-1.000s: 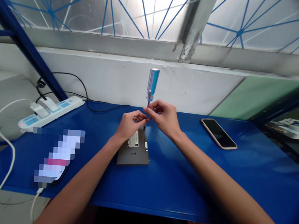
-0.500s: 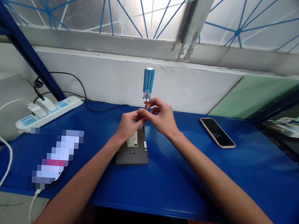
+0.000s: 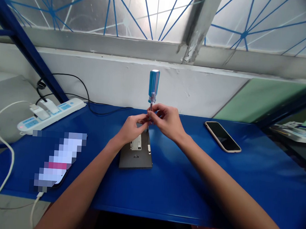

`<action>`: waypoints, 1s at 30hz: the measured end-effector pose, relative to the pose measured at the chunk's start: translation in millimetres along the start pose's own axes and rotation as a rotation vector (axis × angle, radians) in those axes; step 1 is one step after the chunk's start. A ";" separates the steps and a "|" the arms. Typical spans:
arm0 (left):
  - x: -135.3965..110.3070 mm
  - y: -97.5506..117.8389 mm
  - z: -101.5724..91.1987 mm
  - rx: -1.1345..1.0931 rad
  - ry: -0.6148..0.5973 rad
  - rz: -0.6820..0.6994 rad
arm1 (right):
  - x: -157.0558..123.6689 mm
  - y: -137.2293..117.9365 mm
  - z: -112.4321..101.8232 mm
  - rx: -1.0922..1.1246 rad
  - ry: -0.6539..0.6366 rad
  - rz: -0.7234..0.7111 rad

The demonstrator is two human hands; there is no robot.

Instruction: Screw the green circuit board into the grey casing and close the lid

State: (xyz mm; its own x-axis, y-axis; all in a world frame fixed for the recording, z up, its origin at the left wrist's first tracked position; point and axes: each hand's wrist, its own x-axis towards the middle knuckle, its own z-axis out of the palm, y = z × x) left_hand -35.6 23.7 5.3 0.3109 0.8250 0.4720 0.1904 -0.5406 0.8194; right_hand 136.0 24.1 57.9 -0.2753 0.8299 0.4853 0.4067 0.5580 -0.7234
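Note:
A screwdriver (image 3: 154,82) with a clear blue handle stands upright, its tip down at the right edge of a flat dark grey case (image 3: 139,162). My right hand (image 3: 169,120) pinches the metal shaft just below the handle. Lower on the shaft, my left hand (image 3: 132,127) has its thumb and fingers closed around it, over the far part of the case. That far part is hidden behind the left hand. A white printed label (image 3: 136,143) shows on the case, and a small white sticker (image 3: 149,149) sits on its right edge.
On the blue table (image 3: 179,193), a phone (image 3: 223,137) in a pale case lies to the right. A second phone (image 3: 60,162), its screen blurred out, lies at left on a white cable (image 3: 13,157). Behind it stands a power strip (image 3: 52,116) with plugs.
My right hand has shifted slightly right and down along the shaft, its fingertips rearranged. The screwdriver stays upright in place. The whole view has shifted a little.

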 end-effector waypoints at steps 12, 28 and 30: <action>1.0 -3.4 9.2 0.058 0.185 -0.023 | 4.0 0.4 5.5 0.124 0.113 0.035; -0.9 -6.6 4.1 -0.089 0.061 -0.019 | 2.1 0.1 4.0 0.135 -0.028 0.050; -0.8 -8.7 5.4 -0.051 0.125 -0.034 | 1.4 0.0 3.8 0.136 -0.021 0.047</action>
State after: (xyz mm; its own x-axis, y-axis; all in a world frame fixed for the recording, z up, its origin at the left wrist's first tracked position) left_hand -32.5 26.9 -4.0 0.1859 0.8584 0.4780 0.1501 -0.5056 0.8496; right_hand 132.3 25.3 56.7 -0.2775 0.8541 0.4399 0.2984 0.5119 -0.8056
